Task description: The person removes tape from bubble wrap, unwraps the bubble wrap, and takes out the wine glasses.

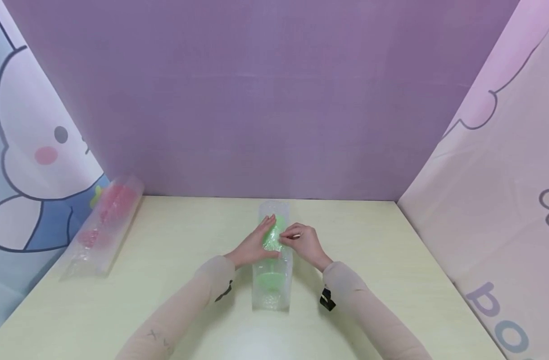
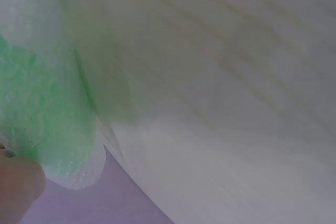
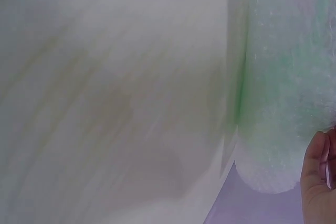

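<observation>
Bubble-wrapped green parcel [image 1: 270,282] sat in the middle of the worktop [image 1: 188,227], its long side running from near to far straight in front of you, so both hands could reach its far half from either side. Its near end seemed to rest on the surface, but you could not tell from these views whether the far end was raised a little. Your left hand [image 1: 255,246] came in from the left with its fingers and thumb spread wide, laid across the upper face; that broad contact looked meant to steady the light, slippery wrap rather than to squeeze it. Your right hand [image 1: 304,244] worked from the right side, thumb and forefinger tips brought together against the wrap just beside the left hand, as though nipping a small bit of film; exactly what was caught between them was too small to tell. The spread hand and the pinch made sense as a pair, one bracing so that the other could pick without dragging the parcel along. Off at the left edge lay a pink bubble-wrapped parcel [image 1: 104,225], untouched and well apart from your hands, a place that left your elbows and forearms room around the green one.
</observation>
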`<state>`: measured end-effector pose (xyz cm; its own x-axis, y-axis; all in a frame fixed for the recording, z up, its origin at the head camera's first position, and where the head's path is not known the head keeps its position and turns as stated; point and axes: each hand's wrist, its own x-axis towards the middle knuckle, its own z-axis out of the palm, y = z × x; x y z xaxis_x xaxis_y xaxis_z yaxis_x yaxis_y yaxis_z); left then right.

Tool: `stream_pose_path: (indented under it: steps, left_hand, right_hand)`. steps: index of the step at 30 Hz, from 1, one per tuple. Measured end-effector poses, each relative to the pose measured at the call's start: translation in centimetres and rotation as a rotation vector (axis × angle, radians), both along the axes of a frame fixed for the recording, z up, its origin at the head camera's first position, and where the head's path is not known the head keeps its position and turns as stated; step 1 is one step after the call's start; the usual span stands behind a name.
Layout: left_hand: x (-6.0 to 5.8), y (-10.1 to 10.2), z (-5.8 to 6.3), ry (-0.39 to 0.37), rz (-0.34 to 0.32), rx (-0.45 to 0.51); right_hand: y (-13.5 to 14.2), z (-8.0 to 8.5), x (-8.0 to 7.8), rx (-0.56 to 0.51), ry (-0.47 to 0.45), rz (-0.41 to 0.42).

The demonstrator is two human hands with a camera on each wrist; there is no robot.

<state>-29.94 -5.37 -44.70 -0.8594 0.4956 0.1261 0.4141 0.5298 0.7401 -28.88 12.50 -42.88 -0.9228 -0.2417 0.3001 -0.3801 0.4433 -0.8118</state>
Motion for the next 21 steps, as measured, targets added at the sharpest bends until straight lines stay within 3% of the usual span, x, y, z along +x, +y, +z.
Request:
stream_pose_path:
  steps: [5,11,21]
  left_hand:
    - [0.1,0.0,0.1,-0.003,-0.004,0.004]
    - [0.2,0.0,0.3,0.005,-0.008,0.005]
    - [0.3,0.0,0.4,-0.010,-0.002,0.007]
  right_hand:
    - [-0.4,1.4,1.2,-0.026,-0.022,0.003]
    - [0.1,-0.6,0.0,-0.017,-0.002,-0.011]
    - [-0.1,-1.2,-0.1,0.000,0.018,-0.047]
